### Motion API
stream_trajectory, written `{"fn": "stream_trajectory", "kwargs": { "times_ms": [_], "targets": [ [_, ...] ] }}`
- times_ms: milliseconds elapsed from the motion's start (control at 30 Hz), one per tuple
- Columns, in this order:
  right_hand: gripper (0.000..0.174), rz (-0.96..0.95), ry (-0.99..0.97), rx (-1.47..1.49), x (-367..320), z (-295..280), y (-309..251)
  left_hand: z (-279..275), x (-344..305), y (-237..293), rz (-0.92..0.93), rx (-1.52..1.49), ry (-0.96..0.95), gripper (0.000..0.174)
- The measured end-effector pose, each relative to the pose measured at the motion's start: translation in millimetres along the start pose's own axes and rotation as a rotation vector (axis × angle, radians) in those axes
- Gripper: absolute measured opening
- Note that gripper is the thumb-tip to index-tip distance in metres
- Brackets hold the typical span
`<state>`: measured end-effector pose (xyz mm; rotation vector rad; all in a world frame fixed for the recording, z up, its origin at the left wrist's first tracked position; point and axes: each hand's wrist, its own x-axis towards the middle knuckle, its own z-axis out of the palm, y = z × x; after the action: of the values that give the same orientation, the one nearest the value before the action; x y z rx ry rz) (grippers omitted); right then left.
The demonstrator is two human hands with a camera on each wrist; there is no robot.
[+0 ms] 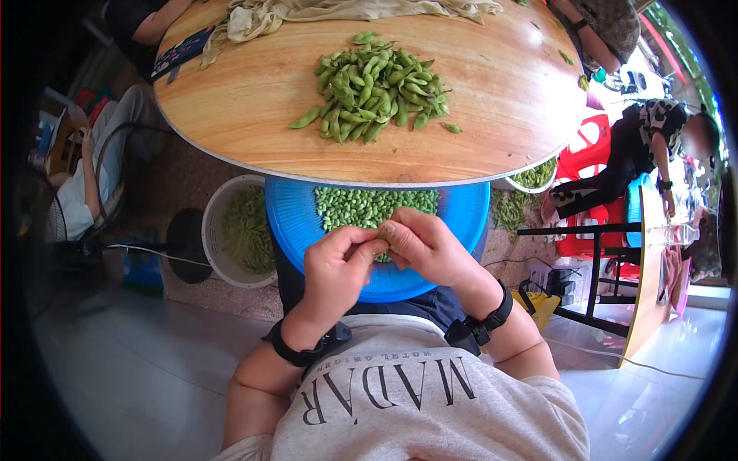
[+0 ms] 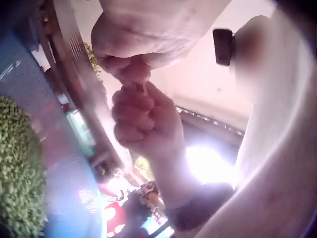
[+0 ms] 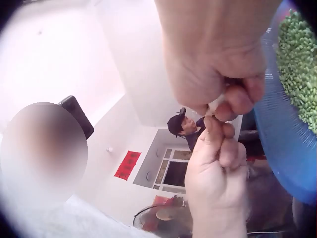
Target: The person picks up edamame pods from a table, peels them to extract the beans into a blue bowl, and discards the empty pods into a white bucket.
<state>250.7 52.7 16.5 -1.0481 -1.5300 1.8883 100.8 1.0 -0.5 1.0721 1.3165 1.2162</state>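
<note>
Both hands meet fingertip to fingertip above a blue plastic basket (image 1: 288,223). The left hand (image 1: 338,265) and the right hand (image 1: 427,244) pinch a small edamame pod between thumbs and forefingers, nearly all of it hidden by the fingers. A pale bit of the pod (image 3: 216,104) shows in the right wrist view. Shelled green beans (image 1: 377,206) cover the bottom of the basket, which rests at the person's lap. Ahead on the round wooden table (image 1: 231,115) lies a heap of whole edamame pods (image 1: 369,92).
A white bucket (image 1: 215,246) with green pods or husks stands left of the basket. To the right are another white tub (image 1: 547,184) and green husks (image 1: 511,215) on the floor. Crumpled cloth (image 1: 254,23) lies at the table's far side. Other people sit or bend nearby.
</note>
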Motion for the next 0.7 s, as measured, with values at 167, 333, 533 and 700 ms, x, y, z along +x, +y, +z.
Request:
{"fn": "stream_trajectory", "kwargs": {
  "times_ms": [167,333,533,700],
  "targets": [
    [0.028,0.053,0.087,0.088,1.0,3.4,1.3,9.9,0.5,-5.5,-0.031,-0.093,0.046,0.005],
    [0.027,-0.140,0.201,-0.199,1.4,4.2,11.2,11.5,4.4,-3.7,-0.224,-0.407,0.006,0.009],
    [0.026,-0.210,0.138,-0.423,0.2,-1.2,8.2,0.4,12.2,-5.9,-0.357,-0.539,-0.029,0.011],
    [0.028,-0.250,0.232,-0.479,1.9,-7.3,1.3,4.6,5.5,-1.7,-0.128,-0.105,0.005,0.007]
  ]
}}
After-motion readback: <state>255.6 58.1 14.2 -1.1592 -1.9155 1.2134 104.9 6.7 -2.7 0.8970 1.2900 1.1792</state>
